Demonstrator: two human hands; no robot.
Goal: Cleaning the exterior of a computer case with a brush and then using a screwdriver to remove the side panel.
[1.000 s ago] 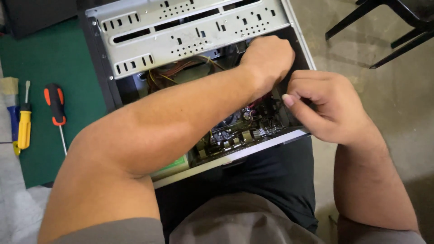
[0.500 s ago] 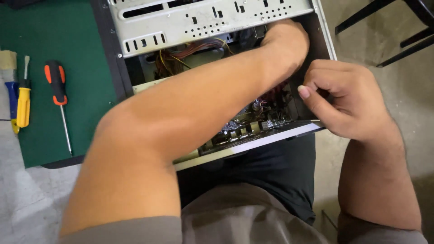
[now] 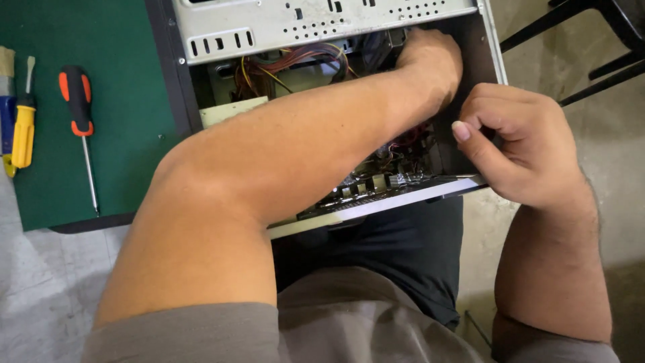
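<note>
Right, status below.
case: open computer case (image 3: 322, 27) lies on its side across the person's lap, open face up, long axis running left to right in the head view.
left hand: left hand (image 3: 433, 60) is plunged into the upper-right corner of the case, forearm crossing diagonally over the circuit board (image 3: 383, 181). Fingers are buried behind the drive-bay metal, so cannot tell whether they are apart or clamped on anything.
right hand: right hand (image 3: 517, 144) sits at the right end wall of the case, fingers curled together around the panel edge, thumb on the near side; looks like a bracing grip on the wall.
key relation: whatever is being worked on lies deep at the far right, directly under the left hand; the right hand is just beside it but outside the wall. Left is nearer.
wiring: bundle of coloured wires (image 3: 289, 64) left of the left wrist, not touched.
desk: green mat (image 3: 101, 40) with an orange-handled screwdriver (image 3: 79, 114) and a yellow-handled screwdriver (image 3: 23, 128), well apart from both hands.
</note>
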